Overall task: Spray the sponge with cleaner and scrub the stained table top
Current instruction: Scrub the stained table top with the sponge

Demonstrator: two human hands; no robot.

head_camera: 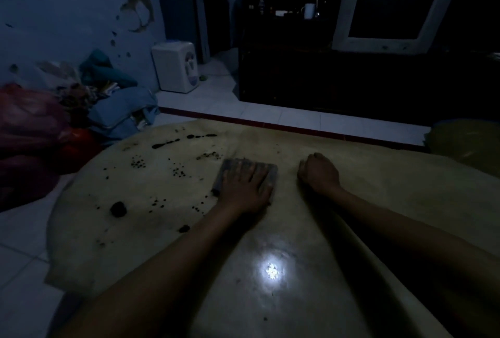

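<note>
A low yellowish table top (351,202) fills the lower part of the dim head view. Dark stains (173,143) and specks are scattered over its left half, with a larger blot (118,208) near the left edge. A grey rectangular sponge (232,166) lies flat near the middle of the table. My left hand (246,189) presses down on it with straight, spread fingers. To its right, my right hand (319,172) rests on the table with fingers curled into a fist, holding nothing that I can see. No cleaner bottle is in view.
A pile of clothes and red bags (40,126) lies on the tiled floor at the left. A white dispenser (176,67) stands by the wall. A dark cabinet (324,80) with an old monitor (395,10) is behind the table. A yellowish tub (465,143) sits at right.
</note>
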